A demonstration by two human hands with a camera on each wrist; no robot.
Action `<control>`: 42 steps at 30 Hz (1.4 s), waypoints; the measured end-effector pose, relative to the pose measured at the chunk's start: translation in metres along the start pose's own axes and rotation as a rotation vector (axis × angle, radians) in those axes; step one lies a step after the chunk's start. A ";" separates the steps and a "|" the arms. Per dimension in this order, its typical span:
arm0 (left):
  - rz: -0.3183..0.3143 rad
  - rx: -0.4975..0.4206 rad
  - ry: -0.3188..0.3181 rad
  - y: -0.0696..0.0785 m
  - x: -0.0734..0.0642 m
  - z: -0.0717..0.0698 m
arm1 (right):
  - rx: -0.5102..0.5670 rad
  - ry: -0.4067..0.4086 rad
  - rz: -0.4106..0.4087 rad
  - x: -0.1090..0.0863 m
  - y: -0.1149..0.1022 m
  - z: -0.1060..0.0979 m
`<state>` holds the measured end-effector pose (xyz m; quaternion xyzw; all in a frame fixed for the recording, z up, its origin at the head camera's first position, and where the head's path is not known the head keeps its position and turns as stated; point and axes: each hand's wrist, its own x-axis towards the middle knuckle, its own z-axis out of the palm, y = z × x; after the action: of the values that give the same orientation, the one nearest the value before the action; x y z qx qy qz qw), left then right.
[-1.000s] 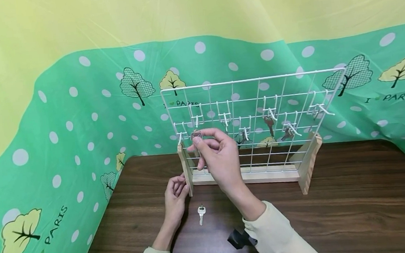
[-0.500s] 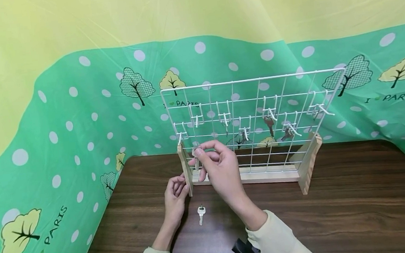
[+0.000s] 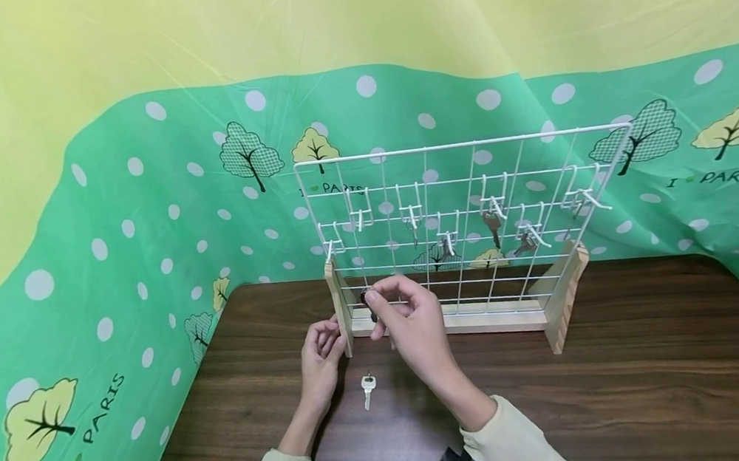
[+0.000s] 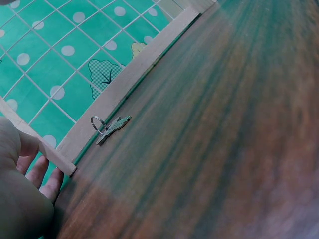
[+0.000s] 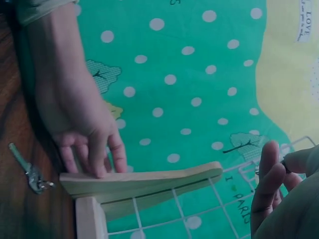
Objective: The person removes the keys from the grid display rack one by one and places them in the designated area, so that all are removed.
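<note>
My right hand (image 3: 415, 322) pinches a small dark key (image 3: 372, 313) between thumb and fingertips, in front of the lower left part of a white wire grid rack (image 3: 448, 146). Fingers cover most of that key. My left hand (image 3: 319, 365) touches the outer face of the rack's left wooden side panel (image 3: 339, 309) with loosely bent fingers, as the right wrist view also shows. On the table before the rack lies a silver key (image 3: 368, 390), whose ring (image 4: 98, 124) stands up in the left wrist view.
White hooks (image 3: 411, 215) hang on the grid in two rows. Several carry keys, such as a brown key (image 3: 492, 226). The rack's wooden base (image 3: 492, 320) stands on a dark wood table (image 3: 675, 349). Behind it hangs a green and yellow patterned cloth (image 3: 160, 206).
My right hand has moved down along the grid with the pinched key, from beside the lower left hook to just above the base. The left hand has stayed at the panel.
</note>
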<state>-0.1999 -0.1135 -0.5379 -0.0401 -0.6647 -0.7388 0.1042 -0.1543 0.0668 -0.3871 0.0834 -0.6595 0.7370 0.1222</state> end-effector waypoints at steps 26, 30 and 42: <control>-0.025 -0.015 0.001 0.000 0.000 0.000 | -0.104 0.000 0.033 -0.013 0.036 -0.028; -0.025 -0.007 0.003 0.000 0.000 0.000 | -0.108 -0.004 0.071 -0.015 0.042 -0.031; -0.017 -0.007 0.003 -0.001 0.000 0.000 | -0.140 -0.034 0.131 -0.020 0.054 -0.034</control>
<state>-0.2000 -0.1137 -0.5386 -0.0339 -0.6621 -0.7421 0.0986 -0.1495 0.0940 -0.4487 0.0438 -0.7153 0.6941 0.0682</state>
